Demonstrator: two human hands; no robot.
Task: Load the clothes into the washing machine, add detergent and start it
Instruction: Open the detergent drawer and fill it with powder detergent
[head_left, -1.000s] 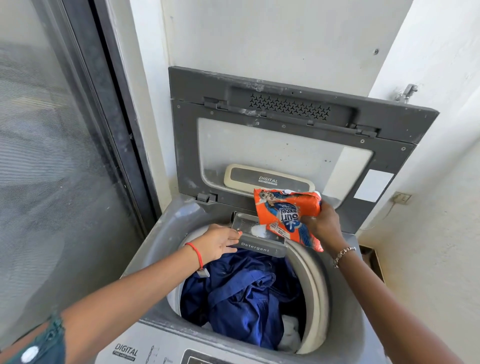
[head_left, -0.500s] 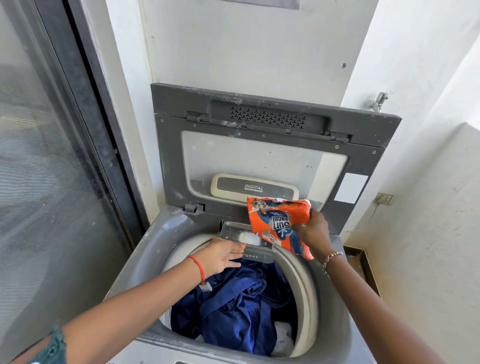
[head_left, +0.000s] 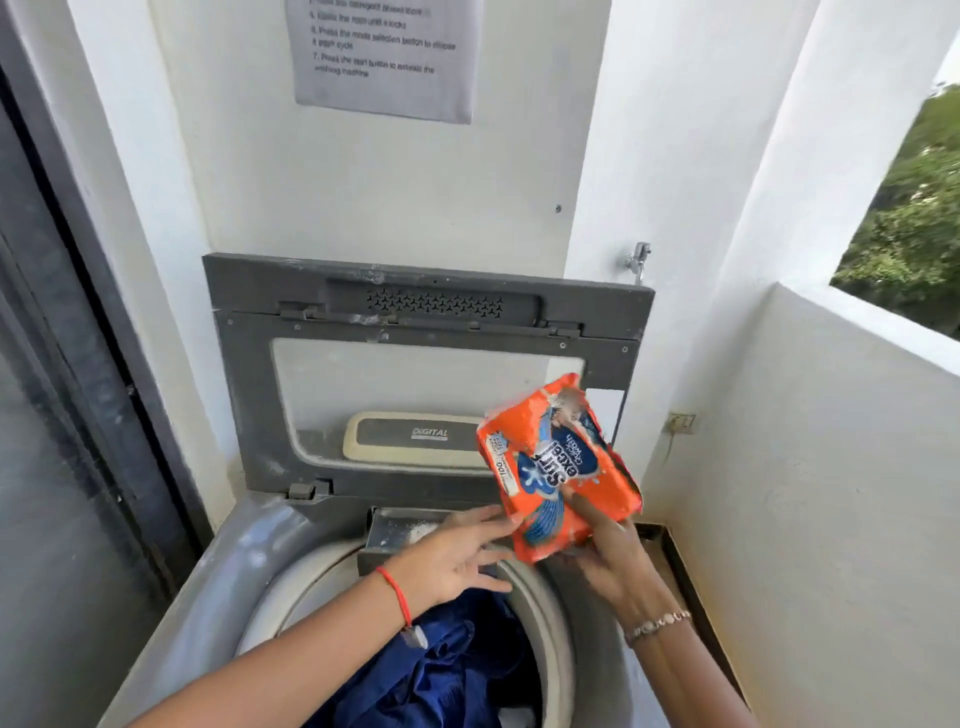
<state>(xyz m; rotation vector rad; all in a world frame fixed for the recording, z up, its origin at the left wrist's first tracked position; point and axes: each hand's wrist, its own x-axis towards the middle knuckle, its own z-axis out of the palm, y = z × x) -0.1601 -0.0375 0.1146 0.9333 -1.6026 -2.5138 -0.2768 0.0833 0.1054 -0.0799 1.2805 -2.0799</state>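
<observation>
Detergent packet (head_left: 558, 467), crinkly orange plastic, gripped by right hand (head_left: 609, 564); left hand (head_left: 448, 561) splayed.

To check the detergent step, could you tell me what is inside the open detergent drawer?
Only white powder shows in the detergent drawer; the left hand and orange detergent packet cover its right part.

Orange-and-blue detergent packet (head_left: 558, 467), navy clothes (head_left: 441, 670), grey washing machine (head_left: 249, 561)

"DIGITAL" on lid (head_left: 429, 364); "Surf excel" on packet (head_left: 558, 467); "start button" on wall notice (head_left: 384, 57)
</observation>
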